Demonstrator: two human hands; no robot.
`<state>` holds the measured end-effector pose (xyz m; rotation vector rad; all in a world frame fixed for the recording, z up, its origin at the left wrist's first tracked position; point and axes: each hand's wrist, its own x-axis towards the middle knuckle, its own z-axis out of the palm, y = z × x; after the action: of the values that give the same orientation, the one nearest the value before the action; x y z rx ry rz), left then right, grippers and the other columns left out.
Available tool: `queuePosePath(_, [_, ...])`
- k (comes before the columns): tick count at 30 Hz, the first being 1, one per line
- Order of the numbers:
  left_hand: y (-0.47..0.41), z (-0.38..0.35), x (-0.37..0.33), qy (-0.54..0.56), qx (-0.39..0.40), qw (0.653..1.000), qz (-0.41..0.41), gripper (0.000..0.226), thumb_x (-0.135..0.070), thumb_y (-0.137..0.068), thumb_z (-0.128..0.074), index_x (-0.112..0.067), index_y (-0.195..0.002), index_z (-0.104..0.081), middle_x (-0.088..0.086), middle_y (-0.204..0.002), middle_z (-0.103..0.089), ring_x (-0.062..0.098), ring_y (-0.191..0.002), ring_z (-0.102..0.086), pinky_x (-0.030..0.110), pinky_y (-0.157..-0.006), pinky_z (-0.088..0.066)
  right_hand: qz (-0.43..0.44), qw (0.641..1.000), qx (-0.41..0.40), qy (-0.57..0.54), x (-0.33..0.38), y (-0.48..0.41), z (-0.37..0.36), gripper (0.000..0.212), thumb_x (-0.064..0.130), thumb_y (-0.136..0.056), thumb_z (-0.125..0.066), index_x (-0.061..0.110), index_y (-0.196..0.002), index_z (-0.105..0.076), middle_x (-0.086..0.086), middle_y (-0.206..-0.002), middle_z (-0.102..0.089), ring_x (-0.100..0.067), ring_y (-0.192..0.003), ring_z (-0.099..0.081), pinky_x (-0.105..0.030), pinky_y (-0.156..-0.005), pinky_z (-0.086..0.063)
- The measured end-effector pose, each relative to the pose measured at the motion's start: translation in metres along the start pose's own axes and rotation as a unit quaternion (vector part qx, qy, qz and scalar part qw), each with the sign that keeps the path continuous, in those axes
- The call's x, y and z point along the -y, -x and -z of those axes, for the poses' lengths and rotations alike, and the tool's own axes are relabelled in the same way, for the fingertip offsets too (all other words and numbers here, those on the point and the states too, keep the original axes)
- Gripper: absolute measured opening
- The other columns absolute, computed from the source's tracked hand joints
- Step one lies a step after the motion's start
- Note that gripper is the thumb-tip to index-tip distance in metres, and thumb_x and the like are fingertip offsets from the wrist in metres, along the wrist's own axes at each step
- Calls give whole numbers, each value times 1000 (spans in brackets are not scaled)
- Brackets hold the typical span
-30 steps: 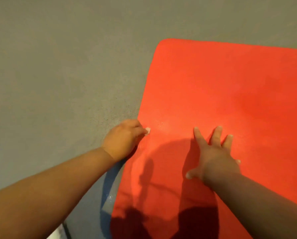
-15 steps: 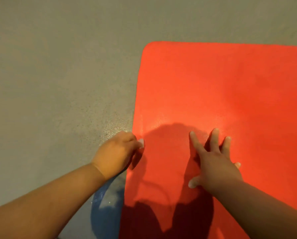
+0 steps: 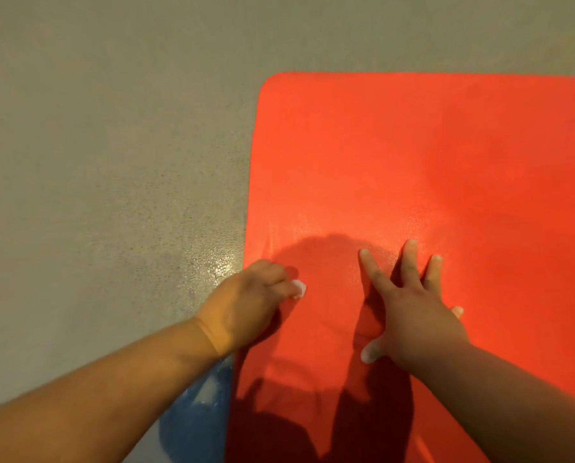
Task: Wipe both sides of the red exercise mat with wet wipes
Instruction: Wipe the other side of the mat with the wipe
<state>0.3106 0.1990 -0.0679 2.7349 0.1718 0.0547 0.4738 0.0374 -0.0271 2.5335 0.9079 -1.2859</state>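
Observation:
The red exercise mat (image 3: 413, 155) lies flat on the grey floor and fills the right half of the view. My left hand (image 3: 249, 302) sits at the mat's left edge, its fingers curled round a small white wet wipe (image 3: 298, 289) that peeks out past the knuckles and touches the mat. My right hand (image 3: 409, 305) lies flat on the mat with its fingers spread, palm down. A damp sheen shows on the mat just beyond both hands.
Grey speckled floor (image 3: 112, 162) surrounds the mat on the left and far side, with a wet shine beside the left hand. A blue patch (image 3: 195, 419) shows on the floor under my left forearm.
My left hand with the wipe has slid a little toward me along the mat's left edge. The view has shifted, so the mat sits lower. My right hand stays flat.

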Motion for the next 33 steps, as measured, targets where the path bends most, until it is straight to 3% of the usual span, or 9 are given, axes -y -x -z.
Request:
queuePosePath(3, [-63, 4, 30, -24, -32, 999, -31, 24, -21, -88, -50, -12, -89, -73, 9, -80, -61, 30, -75, -57, 35, -64, -50, 9, 1000, -9, -6, -1, -2, -2, 140, 37, -53, -89, 63, -130, 24, 6, -142, 48, -34, -137, 34, -72, -97, -26])
queuePosePath(8, [-123, 8, 43, -37, -128, 976, 173, 20, -17, -90, -57, -7, -89, -74, 17, -79, -60, 40, -77, -58, 43, -66, -49, 19, 997, -50, -46, -15, -2, -5, 128, 39, -63, -84, 52, -141, 18, 8, -149, 37, -29, -141, 26, -67, -104, -24])
queuePosePath(12, [-38, -12, -18, 9, -41, 999, 17, 20, -9, -84, -60, -9, -102, -68, 9, -80, -58, 26, -76, -49, 38, -65, -45, -68, 991, -118, -11, -63, 4, 9, 123, 56, -64, -78, 43, -146, 12, 1, -156, 21, -31, -145, 12, -57, -109, -23])
queuePosePath(16, [-57, -8, -9, -17, 22, 996, -87, 24, -30, -90, -48, -19, -99, -68, 4, -85, -58, 26, -78, -55, 35, -57, -50, -105, 991, -60, -64, -95, 8, 10, 128, 60, -59, -80, 51, -142, 18, -5, -155, 27, -39, -144, 10, -53, -110, -24])
queuePosePath(22, [-157, -1, 3, -62, -69, 991, 98, 29, -22, -91, -50, -4, -85, -71, 18, -80, -57, 39, -78, -57, 41, -65, -44, -99, 989, -65, -86, -98, 3, 8, 130, 55, -58, -82, 52, -141, 18, -6, -153, 30, -42, -142, 14, -52, -112, -21])
queuePosePath(26, [-77, -15, -53, 42, 29, 998, 35, 18, -25, -93, -52, -18, -99, -68, -7, -82, -47, 21, -76, -57, 17, -58, -39, -87, 986, -82, -119, -102, 1, 2, 129, 49, -58, -85, 55, -140, 15, 0, -152, 33, -39, -141, 19, -54, -111, -23])
queuePosePath(28, [-52, -19, -57, 53, 81, 994, -47, 22, -26, -87, -60, -25, -109, -64, -10, -93, -46, 16, -82, -53, 21, -62, -43, -79, 985, -82, -126, -102, 1, 3, 129, 48, -58, -85, 56, -139, 15, 1, -151, 34, -39, -141, 20, -55, -111, -23])
queuePosePath(30, [-73, -24, -39, 9, 54, 991, -122, 21, -24, -85, -64, -22, -105, -68, -2, -90, -56, 22, -80, -55, 31, -61, -45, -80, 985, -80, -130, -103, -1, 3, 130, 47, -58, -85, 55, -140, 15, -1, -152, 34, -40, -141, 21, -56, -111, -23])
queuePosePath(33, [-152, -18, -17, -61, -58, 996, -24, 22, -27, -91, -58, -14, -94, -75, 10, -83, -63, 34, -78, -59, 34, -65, -43, -79, 985, -84, -127, -104, -4, 1, 130, 49, -57, -85, 54, -141, 15, -2, -152, 33, -41, -140, 21, -57, -112, -22])
